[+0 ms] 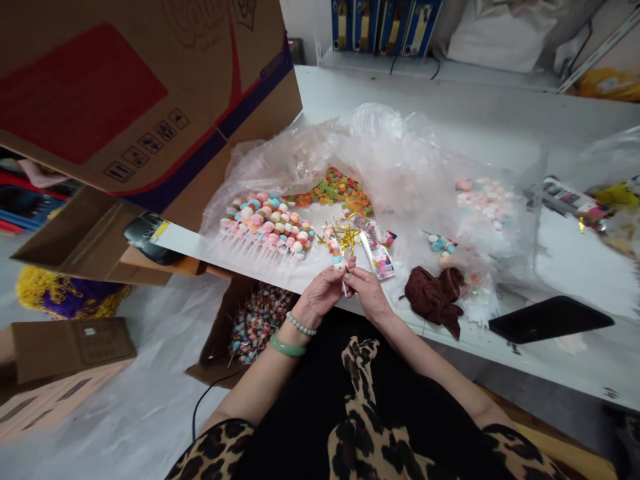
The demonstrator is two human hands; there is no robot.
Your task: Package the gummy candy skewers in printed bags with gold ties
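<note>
My left hand (323,293) and my right hand (367,293) meet at the front edge of the white table (575,267). Both pinch a white stick with a pastel candy pop (337,257) at its top. Just above them lie gold twist ties (347,235), and a printed packet (377,257) sits to the right of the pop. Rows of round pastel candies on sticks (265,223) lie left of my hands on clear plastic sheeting (385,147). Green and orange ring candies (333,190) lie behind those rows.
A cardboard box (125,93) juts in overhead at the left. A carton of stick candies (257,323) stands below the table edge. A brown cloth (435,300) and a black phone (550,319) lie on the table to the right. Blue binders (385,27) stand on a shelf behind.
</note>
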